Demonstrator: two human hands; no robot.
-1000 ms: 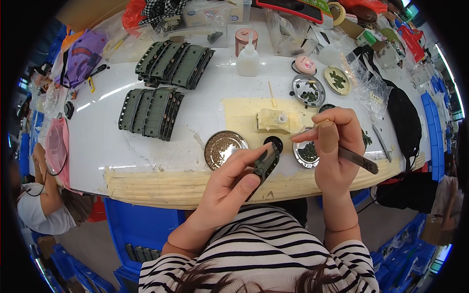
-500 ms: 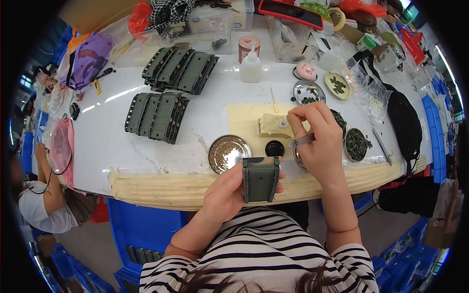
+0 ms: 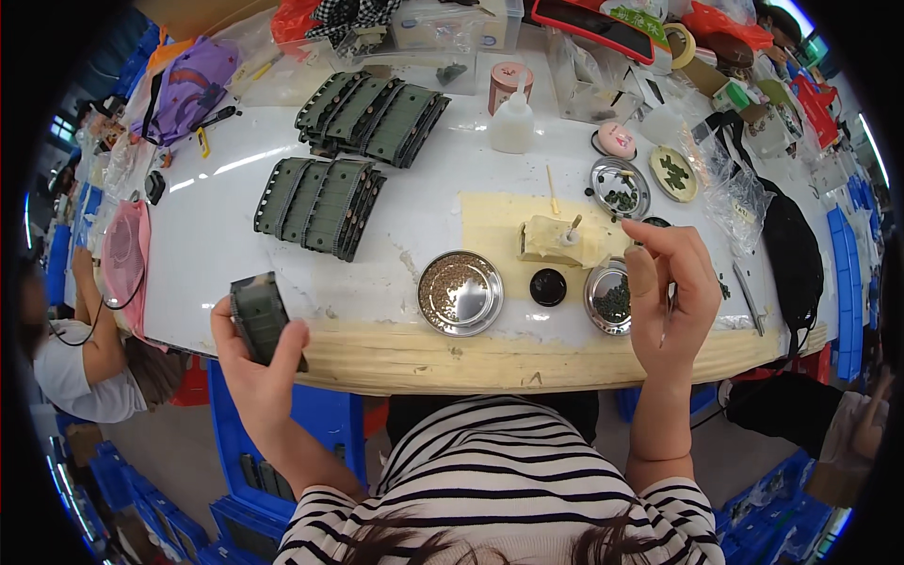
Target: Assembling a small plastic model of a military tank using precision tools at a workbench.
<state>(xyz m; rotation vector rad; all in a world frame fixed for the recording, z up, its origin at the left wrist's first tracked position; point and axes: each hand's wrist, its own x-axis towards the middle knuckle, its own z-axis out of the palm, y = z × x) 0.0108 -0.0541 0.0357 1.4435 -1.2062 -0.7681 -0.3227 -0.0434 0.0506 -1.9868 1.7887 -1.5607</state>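
Near the front left edge of the table, my left hand grips a dark green box-shaped plastic part, thumb on one side and fingers on the other. My right hand is raised at the right, index finger and thumb extended and apart. Metal tweezers show only as a thin grey strip in its palm. A thin stick stands in a small holder wrapped in cream tape. Beside that lie a round black cap and a metal dish of small dark green pieces, partly behind my right hand.
Two stacks of green ribbed parts lie at the left. A metal dish holds tiny brown bits. Farther back stand a white squeeze bottle and a pink tin. A black bag and a silver rod lie right.
My left hand has carried the green part leftward, away from the middle. My right hand has let go of the thin stick, now standing in the holder, and moved right.
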